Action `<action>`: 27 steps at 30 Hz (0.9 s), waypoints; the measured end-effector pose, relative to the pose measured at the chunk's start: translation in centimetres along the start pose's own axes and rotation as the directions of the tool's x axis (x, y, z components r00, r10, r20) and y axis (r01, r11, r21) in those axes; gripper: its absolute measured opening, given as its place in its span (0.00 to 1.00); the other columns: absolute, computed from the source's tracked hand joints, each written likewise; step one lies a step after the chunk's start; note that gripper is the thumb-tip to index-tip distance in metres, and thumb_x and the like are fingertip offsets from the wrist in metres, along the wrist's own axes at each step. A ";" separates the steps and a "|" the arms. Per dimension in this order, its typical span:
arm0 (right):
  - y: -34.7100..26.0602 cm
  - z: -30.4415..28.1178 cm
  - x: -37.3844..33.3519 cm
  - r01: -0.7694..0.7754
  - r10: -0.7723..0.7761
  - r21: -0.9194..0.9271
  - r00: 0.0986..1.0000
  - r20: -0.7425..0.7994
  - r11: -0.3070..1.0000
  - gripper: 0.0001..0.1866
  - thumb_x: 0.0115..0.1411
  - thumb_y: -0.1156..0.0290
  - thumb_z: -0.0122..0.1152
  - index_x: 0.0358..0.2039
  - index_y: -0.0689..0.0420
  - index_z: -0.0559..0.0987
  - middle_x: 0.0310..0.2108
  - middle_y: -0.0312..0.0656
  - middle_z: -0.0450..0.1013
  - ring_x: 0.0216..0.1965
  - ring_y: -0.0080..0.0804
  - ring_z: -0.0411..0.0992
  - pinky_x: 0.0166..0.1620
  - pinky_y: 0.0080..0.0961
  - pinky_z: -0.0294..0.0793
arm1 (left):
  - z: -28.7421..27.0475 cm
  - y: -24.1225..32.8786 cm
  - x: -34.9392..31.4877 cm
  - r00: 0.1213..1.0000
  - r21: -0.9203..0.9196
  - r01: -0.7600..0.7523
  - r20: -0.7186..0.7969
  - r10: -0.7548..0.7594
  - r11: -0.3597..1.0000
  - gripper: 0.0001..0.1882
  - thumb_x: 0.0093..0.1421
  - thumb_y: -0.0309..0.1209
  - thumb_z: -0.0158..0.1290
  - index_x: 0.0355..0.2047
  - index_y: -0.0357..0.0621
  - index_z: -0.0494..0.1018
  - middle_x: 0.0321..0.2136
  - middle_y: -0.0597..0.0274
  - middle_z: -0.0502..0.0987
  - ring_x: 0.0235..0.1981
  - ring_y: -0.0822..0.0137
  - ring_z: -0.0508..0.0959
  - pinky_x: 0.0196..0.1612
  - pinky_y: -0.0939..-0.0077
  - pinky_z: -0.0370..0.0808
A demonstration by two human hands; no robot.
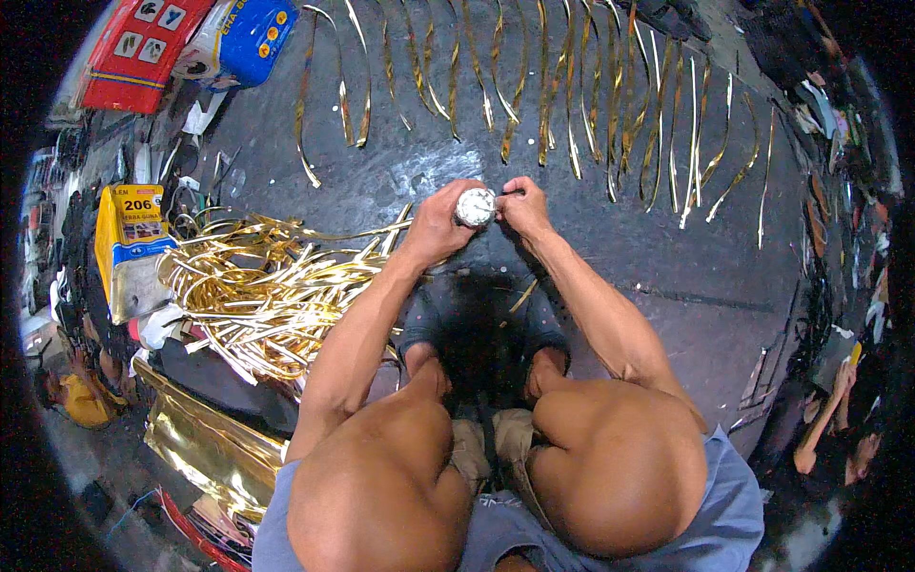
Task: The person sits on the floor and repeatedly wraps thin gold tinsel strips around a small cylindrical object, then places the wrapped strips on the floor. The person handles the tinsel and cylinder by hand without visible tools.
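Observation:
My left hand is closed around a small round container with a white, crusted top, held above the dark work surface between my knees and the far row of strips. Close against its right side is my right hand, fingers pinched together at the rim; what they grip is too small to make out. To the left lies a tangled heap of shiny gold strips, some ends reaching toward my left wrist. Further away, several gold strips are laid out side by side on the dark surface.
A yellow and blue can stands left of the heap. Red and blue packages sit at the far left. A gold sheet lies near left. Other people show at both edges, one with a raised arm.

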State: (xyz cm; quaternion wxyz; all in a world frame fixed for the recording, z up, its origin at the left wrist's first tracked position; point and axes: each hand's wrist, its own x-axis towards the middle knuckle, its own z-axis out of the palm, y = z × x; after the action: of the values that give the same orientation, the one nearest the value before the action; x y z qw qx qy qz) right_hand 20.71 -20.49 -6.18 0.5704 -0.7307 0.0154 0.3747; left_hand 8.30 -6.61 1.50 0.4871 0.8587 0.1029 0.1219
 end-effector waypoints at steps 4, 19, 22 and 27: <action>-3.6 -2.2 -3.0 -0.103 0.126 0.326 0.991 -0.051 0.940 0.15 0.57 0.87 0.66 0.38 0.57 0.70 0.28 0.39 0.73 0.26 0.28 0.74 0.25 0.22 0.72 | 0.5 0.1 0.6 0.999 -0.013 0.025 0.020 -0.025 1.000 0.23 0.52 0.23 0.66 0.49 0.44 0.76 0.45 0.52 0.81 0.49 0.48 0.82 0.51 0.60 0.79; -27.4 -17.2 -18.1 0.364 -0.526 0.736 0.850 -0.012 0.571 0.13 0.63 0.84 0.57 0.48 0.69 0.72 0.36 0.46 0.73 0.27 0.21 0.64 0.35 0.21 0.70 | 0.3 -0.6 0.3 0.998 0.022 0.024 0.053 -0.026 0.999 0.24 0.52 0.23 0.65 0.51 0.45 0.75 0.47 0.50 0.81 0.51 0.47 0.81 0.54 0.60 0.78; -30.0 -18.7 -18.5 0.323 -0.588 0.798 0.807 0.047 0.508 0.10 0.64 0.83 0.55 0.46 0.71 0.73 0.29 0.40 0.68 0.25 0.24 0.62 0.35 0.21 0.66 | 0.3 -0.5 0.6 0.999 0.009 0.011 0.051 -0.012 1.000 0.24 0.52 0.23 0.65 0.51 0.44 0.76 0.46 0.51 0.81 0.51 0.47 0.81 0.54 0.61 0.78; -36.8 -22.1 -15.0 0.502 -0.823 0.711 0.535 0.192 0.493 0.11 0.69 0.84 0.47 0.50 0.75 0.69 0.44 0.52 0.70 0.42 0.38 0.68 0.45 0.28 0.74 | -0.4 1.2 0.2 0.991 0.013 0.117 0.069 -0.118 0.993 0.32 0.48 0.28 0.69 0.55 0.44 0.73 0.52 0.48 0.78 0.56 0.46 0.78 0.58 0.59 0.75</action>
State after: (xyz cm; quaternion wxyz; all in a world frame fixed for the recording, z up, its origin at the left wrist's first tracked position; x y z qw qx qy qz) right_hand 38.20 -32.46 34.11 0.8450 -0.3354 -0.3195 0.2673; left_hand 8.41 -6.83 2.75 0.4929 0.8570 0.1367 0.0625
